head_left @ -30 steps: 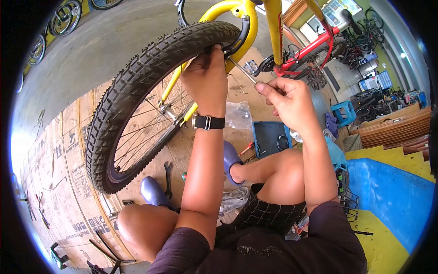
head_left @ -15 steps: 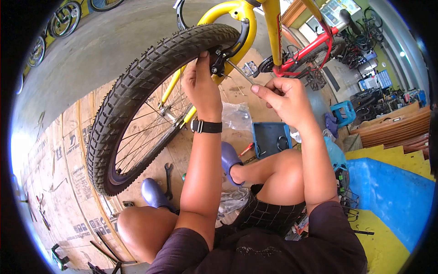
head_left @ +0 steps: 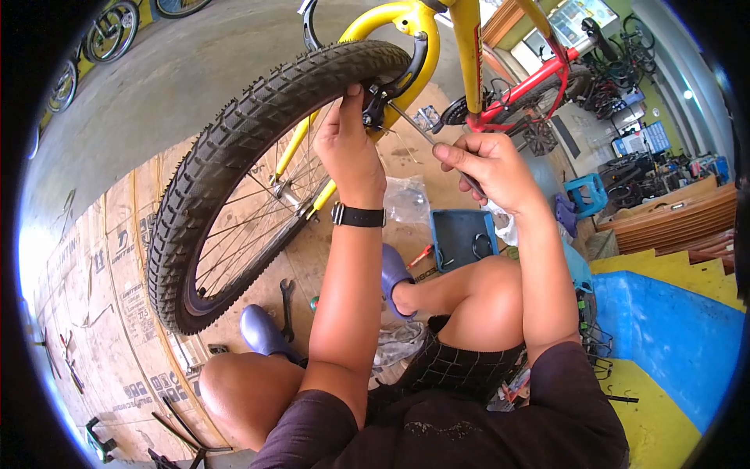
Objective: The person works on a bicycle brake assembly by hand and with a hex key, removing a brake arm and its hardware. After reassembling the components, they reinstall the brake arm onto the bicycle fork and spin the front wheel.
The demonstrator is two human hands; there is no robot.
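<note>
A yellow bicycle fork (head_left: 428, 87) holds the front wheel with its knobby black tire (head_left: 234, 129). A black brake arm (head_left: 418, 59) runs down the fork to a bolt and brake pad (head_left: 373, 87) beside the rim. My left hand (head_left: 344, 148), with a black watch on the wrist, is closed at the pad, thumb against it; its other fingers are partly hidden. My right hand (head_left: 488, 168) is closed round a thin metal Allen key (head_left: 416, 125). The key's far end meets the brake bolt area, and its dark near end shows below my fingers.
Cardboard (head_left: 117, 289) covers the floor. A wrench (head_left: 287, 309) lies near my shoe (head_left: 264, 330). A blue tray (head_left: 453, 234) and an orange-handled tool (head_left: 422, 254) lie beyond my leg. A red bicycle (head_left: 531, 78) and a blue stool (head_left: 587, 195) stand at the right.
My right hand has turned a little, and the key's dark near end now shows below its fingers. My left hand has shifted slightly at the brake pad.
</note>
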